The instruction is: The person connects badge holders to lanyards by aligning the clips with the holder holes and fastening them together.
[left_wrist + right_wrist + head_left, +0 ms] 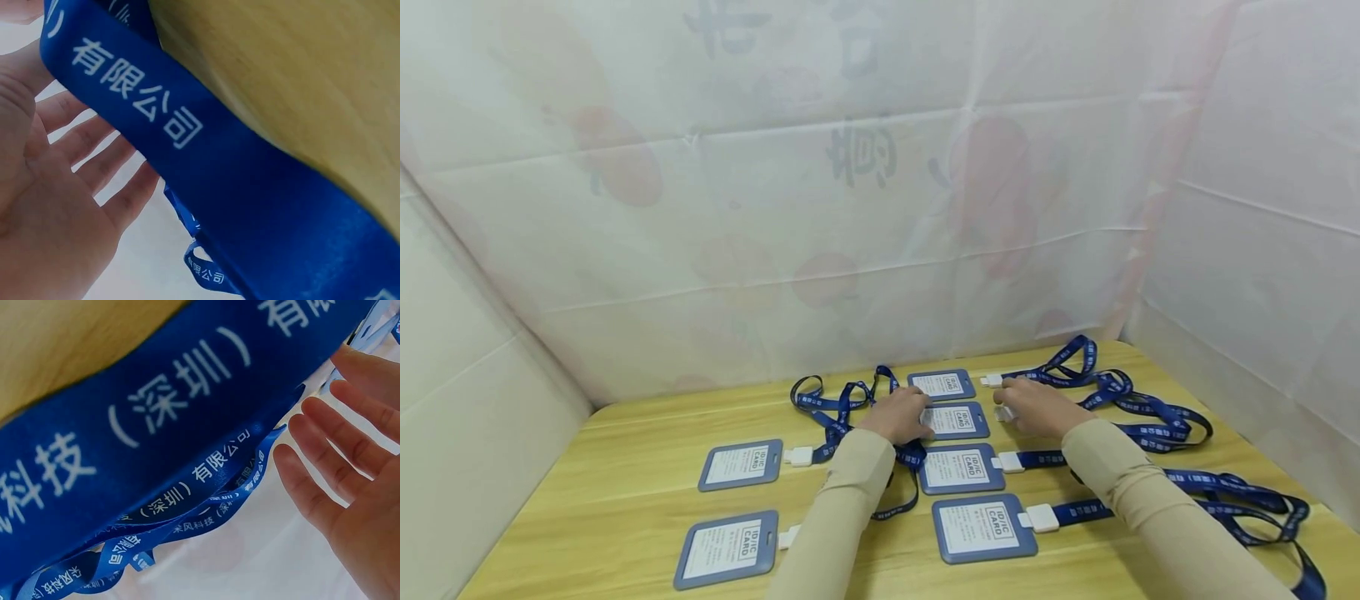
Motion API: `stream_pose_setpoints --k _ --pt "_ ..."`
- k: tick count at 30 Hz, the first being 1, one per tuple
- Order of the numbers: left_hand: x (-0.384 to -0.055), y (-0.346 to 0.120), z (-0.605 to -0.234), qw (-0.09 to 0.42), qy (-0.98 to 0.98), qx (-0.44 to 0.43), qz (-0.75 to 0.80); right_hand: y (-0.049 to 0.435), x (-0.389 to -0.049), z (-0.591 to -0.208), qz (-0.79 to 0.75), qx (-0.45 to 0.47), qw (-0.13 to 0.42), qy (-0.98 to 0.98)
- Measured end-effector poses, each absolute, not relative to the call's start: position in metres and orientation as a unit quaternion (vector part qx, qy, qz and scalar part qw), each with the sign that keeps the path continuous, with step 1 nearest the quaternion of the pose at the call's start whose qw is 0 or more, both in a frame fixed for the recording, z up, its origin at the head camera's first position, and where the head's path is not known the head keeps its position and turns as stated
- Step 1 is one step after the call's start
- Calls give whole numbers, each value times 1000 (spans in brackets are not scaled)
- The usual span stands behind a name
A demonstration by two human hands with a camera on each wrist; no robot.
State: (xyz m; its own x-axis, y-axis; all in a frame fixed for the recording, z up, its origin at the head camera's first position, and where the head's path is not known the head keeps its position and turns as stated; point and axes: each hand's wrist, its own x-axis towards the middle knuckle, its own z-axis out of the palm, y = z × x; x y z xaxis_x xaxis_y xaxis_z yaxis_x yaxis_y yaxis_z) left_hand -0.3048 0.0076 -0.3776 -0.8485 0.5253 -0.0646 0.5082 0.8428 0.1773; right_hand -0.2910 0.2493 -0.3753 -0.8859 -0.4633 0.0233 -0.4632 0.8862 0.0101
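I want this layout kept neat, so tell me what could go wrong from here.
The right-side lanyards lie in overlapping loops, so moving one might drag another. The left sleeve reaches over the left-side lanyards and could snag them. The card holders by the left grip sit close together, so a nudge might knock a neighbour askew.
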Motion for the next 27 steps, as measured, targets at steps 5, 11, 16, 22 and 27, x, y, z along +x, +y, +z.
stream_pose_setpoints --k 5,11,16,22,27 --pt "-305 8 -378 63 959 262 87 248 -293 -378 0 227 6 -974" --pt "-305 8 -380 60 957 269 87 246 -296 -380 6 220 -8 -975" --pt "-305 9 -381 60 956 272 91 246 -297 -382 6 223 -11 -975" --pt "-304 9 -382 55 957 270 90 246 -298 -384 -3 228 -14 -974" --pt "-303 10 -381 58 958 263 94 248 -298 -385 -6 229 -8 -973"
